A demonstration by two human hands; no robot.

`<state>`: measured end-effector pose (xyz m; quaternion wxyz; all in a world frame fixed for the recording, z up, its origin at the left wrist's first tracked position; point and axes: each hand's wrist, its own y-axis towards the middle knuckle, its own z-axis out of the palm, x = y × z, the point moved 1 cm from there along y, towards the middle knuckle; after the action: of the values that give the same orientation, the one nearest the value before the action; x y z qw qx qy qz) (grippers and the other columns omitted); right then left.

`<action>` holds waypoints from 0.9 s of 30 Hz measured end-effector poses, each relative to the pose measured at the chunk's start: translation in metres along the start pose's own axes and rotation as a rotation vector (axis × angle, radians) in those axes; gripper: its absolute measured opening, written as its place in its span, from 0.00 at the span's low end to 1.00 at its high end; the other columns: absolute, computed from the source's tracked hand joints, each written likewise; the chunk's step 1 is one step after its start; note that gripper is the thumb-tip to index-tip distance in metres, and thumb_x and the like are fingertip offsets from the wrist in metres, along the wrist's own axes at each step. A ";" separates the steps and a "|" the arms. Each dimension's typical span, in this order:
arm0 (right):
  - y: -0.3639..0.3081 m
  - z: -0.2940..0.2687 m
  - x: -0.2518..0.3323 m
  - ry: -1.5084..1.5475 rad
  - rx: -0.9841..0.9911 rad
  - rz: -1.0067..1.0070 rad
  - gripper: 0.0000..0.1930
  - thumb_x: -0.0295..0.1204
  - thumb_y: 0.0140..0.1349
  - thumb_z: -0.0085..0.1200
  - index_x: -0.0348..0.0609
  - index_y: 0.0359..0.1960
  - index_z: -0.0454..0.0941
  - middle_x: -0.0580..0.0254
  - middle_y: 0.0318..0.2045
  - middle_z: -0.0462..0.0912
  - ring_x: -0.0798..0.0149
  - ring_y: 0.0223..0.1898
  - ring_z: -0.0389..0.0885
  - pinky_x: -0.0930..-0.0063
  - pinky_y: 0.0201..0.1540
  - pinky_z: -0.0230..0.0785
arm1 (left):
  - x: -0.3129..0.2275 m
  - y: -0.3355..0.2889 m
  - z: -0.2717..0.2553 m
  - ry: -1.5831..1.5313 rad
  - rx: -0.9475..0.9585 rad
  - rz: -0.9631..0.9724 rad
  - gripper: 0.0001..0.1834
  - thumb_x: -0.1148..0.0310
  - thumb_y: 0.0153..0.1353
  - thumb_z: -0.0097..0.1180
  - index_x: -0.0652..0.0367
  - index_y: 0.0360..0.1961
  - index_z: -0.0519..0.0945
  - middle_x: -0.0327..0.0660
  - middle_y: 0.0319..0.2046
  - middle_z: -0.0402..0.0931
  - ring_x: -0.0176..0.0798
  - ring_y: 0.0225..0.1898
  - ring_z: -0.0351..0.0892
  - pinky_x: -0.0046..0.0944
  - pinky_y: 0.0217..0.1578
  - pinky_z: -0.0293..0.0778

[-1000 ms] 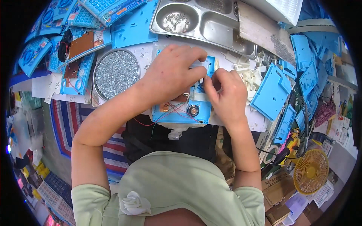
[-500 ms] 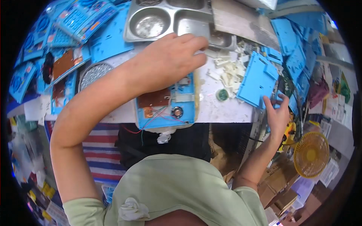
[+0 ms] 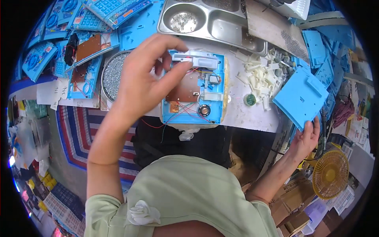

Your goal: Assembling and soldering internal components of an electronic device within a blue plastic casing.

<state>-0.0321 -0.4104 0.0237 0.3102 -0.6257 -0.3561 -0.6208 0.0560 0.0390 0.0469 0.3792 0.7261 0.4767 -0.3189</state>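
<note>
My left hand (image 3: 144, 75) is curled over the upper left of an opened blue plastic case (image 3: 193, 117). Its thumb and index finger lie on either side of the left end of a long white plastic part (image 3: 203, 62) at the case's top. Inside the case are a brown circuit board (image 3: 183, 90), a small round speaker (image 3: 204, 110) and thin red wires. At the right, my right hand (image 3: 306, 138) grips the lower corner of a flat blue plastic panel (image 3: 302, 96), which is tilted. Its fingers are partly behind the panel.
A steel compartment tray (image 3: 205, 29) holding small metal pieces stands behind the case. White plastic pieces (image 3: 262, 77) and a green round item (image 3: 250, 99) lie to its right. A bowl of small metal parts (image 3: 115, 77) and blue cases (image 3: 106, 14) are on the left; a yellow fan (image 3: 331, 173) is at right.
My left hand has moved back and left, uncovering the case's upper part. My right hand has closed on the blue panel, which is now turned and drawn nearer. The whole view has shifted.
</note>
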 end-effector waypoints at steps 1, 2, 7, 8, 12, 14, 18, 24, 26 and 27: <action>-0.011 0.016 0.006 0.032 0.009 -0.043 0.26 0.24 0.68 0.60 0.31 0.65 0.67 0.56 0.46 0.85 0.68 0.43 0.84 0.73 0.43 0.78 | 0.002 -0.012 0.005 -0.170 -0.014 -0.116 0.16 0.76 0.63 0.63 0.62 0.52 0.79 0.38 0.45 0.81 0.28 0.38 0.76 0.28 0.43 0.73; -0.022 0.033 0.011 0.061 0.020 -0.089 0.27 0.24 0.68 0.60 0.30 0.66 0.66 0.54 0.48 0.85 0.64 0.47 0.85 0.69 0.49 0.81 | 0.001 -0.023 0.008 -0.345 -0.032 -0.232 0.15 0.76 0.64 0.63 0.63 0.51 0.79 0.37 0.45 0.81 0.25 0.37 0.74 0.27 0.42 0.73; -0.088 0.125 0.010 0.373 0.409 0.185 0.36 0.27 0.64 0.65 0.29 0.70 0.61 0.53 0.51 0.85 0.63 0.47 0.85 0.67 0.52 0.79 | -0.013 -0.043 0.036 -0.931 0.086 -0.327 0.41 0.78 0.65 0.64 0.65 0.75 0.57 0.47 0.56 0.75 0.29 0.47 0.79 0.28 0.39 0.78; -0.098 0.142 0.016 0.278 0.470 0.246 0.35 0.23 0.65 0.62 0.32 0.71 0.60 0.58 0.45 0.84 0.71 0.40 0.79 0.76 0.43 0.72 | -0.015 -0.046 0.038 -0.949 0.041 -0.330 0.46 0.79 0.65 0.64 0.66 0.78 0.51 0.49 0.60 0.74 0.33 0.53 0.81 0.30 0.41 0.79; -0.112 0.171 -0.002 -0.220 0.684 -0.143 0.32 0.21 0.67 0.58 0.34 0.71 0.60 0.66 0.26 0.78 0.76 0.23 0.72 0.78 0.27 0.64 | -0.010 -0.052 0.032 -0.440 -0.147 -0.294 0.44 0.72 0.65 0.65 0.67 0.77 0.54 0.55 0.52 0.82 0.47 0.49 0.86 0.40 0.44 0.82; -0.111 0.172 0.000 -0.443 0.743 -0.146 0.31 0.20 0.68 0.55 0.35 0.71 0.58 0.68 0.23 0.73 0.77 0.24 0.69 0.80 0.29 0.61 | -0.001 -0.054 0.030 0.026 -0.070 -0.240 0.44 0.65 0.64 0.67 0.68 0.75 0.57 0.56 0.42 0.85 0.51 0.42 0.89 0.43 0.41 0.82; -0.105 0.171 -0.007 -0.550 0.763 -0.228 0.30 0.29 0.67 0.59 0.36 0.69 0.63 0.64 0.18 0.72 0.64 0.18 0.73 0.71 0.25 0.65 | -0.001 -0.049 0.031 0.329 0.028 -0.230 0.43 0.64 0.61 0.69 0.65 0.74 0.63 0.51 0.33 0.84 0.41 0.31 0.85 0.38 0.34 0.78; -0.085 0.184 -0.014 -0.521 0.871 -0.200 0.27 0.32 0.68 0.60 0.41 0.66 0.67 0.63 0.16 0.73 0.61 0.17 0.74 0.68 0.24 0.64 | 0.010 -0.056 0.035 0.214 -0.094 -0.240 0.41 0.63 0.61 0.68 0.65 0.72 0.66 0.42 0.23 0.77 0.35 0.21 0.73 0.34 0.25 0.69; -0.080 0.186 -0.012 -0.529 0.907 -0.177 0.27 0.33 0.68 0.60 0.42 0.66 0.68 0.62 0.16 0.73 0.60 0.17 0.74 0.67 0.24 0.64 | 0.009 -0.064 0.034 0.188 -0.128 -0.281 0.40 0.63 0.61 0.68 0.65 0.72 0.67 0.40 0.21 0.75 0.32 0.21 0.71 0.32 0.24 0.67; -0.079 0.187 -0.010 -0.533 0.926 -0.166 0.27 0.34 0.68 0.61 0.43 0.66 0.68 0.62 0.16 0.74 0.60 0.17 0.74 0.67 0.24 0.63 | 0.006 -0.065 0.032 0.210 -0.104 -0.301 0.40 0.62 0.60 0.69 0.67 0.71 0.67 0.43 0.23 0.76 0.38 0.23 0.75 0.36 0.26 0.71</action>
<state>0.0064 -0.2113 0.0023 0.4020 -0.5293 -0.7072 -0.2411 -0.0057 0.0310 0.0094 0.3126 0.6551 0.6328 -0.2696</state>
